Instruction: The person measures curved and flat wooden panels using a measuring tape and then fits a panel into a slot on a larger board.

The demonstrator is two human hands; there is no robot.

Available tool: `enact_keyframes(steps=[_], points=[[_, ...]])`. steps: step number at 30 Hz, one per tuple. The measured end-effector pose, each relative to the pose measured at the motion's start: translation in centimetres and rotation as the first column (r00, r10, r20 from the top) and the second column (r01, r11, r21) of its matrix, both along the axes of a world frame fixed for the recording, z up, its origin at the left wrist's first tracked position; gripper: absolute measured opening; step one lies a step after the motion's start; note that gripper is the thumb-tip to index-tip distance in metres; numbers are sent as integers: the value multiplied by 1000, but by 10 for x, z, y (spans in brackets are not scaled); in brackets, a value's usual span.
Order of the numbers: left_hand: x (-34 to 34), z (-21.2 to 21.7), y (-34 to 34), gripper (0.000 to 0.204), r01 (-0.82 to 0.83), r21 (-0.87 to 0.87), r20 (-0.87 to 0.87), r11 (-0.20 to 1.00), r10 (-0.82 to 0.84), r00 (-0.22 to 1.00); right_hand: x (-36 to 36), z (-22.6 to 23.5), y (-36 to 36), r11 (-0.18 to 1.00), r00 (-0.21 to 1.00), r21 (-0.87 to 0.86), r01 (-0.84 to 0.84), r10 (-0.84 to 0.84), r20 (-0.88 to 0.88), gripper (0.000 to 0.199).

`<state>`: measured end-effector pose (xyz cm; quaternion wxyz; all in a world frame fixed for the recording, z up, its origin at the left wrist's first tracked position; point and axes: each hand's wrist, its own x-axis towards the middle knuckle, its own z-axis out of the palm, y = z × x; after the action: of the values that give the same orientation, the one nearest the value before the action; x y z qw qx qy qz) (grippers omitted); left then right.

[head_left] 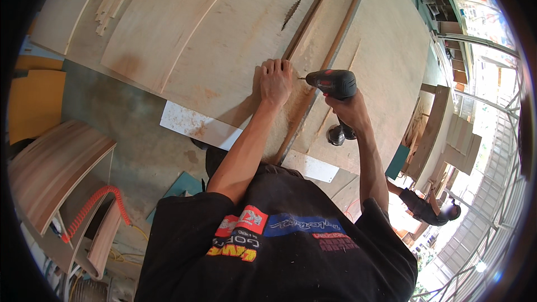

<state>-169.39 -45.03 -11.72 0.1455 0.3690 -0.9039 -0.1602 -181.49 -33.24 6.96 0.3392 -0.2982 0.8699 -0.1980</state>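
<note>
Cordless drill [331,83] is being gripped by the right hand [348,107], bit pointing at a wooden strip [309,14]; the left hand [275,81] is pressing flat, unclenched, on the plywood sheet [224,33].

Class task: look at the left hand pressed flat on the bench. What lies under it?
The left hand rests on a plywood sheet beside a dark wooden strip. The drill points at its fingers. The surface beneath the palm is hidden.

You wear a black short-sleeved T-shirt [291,257] | red, blue, yellow printed logos across it | forearms bare
</note>
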Motion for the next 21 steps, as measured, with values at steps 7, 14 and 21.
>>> enact_keyframes(steps=[7,14,21], points=[[3,-1,1,24,26,135,-35,990,-21,999,-5,-14,-5,992,990,-42,-122,118,-82,35],[2,6,0,23,37,148,-54,988,-30,998,-8,-18,-4,989,991,-84,-123,118,-64,36],[-1,2,0,26,14,99,-41,995,-10,999,-14,-15,-14,988,984,14,-153,153,-91,38]])
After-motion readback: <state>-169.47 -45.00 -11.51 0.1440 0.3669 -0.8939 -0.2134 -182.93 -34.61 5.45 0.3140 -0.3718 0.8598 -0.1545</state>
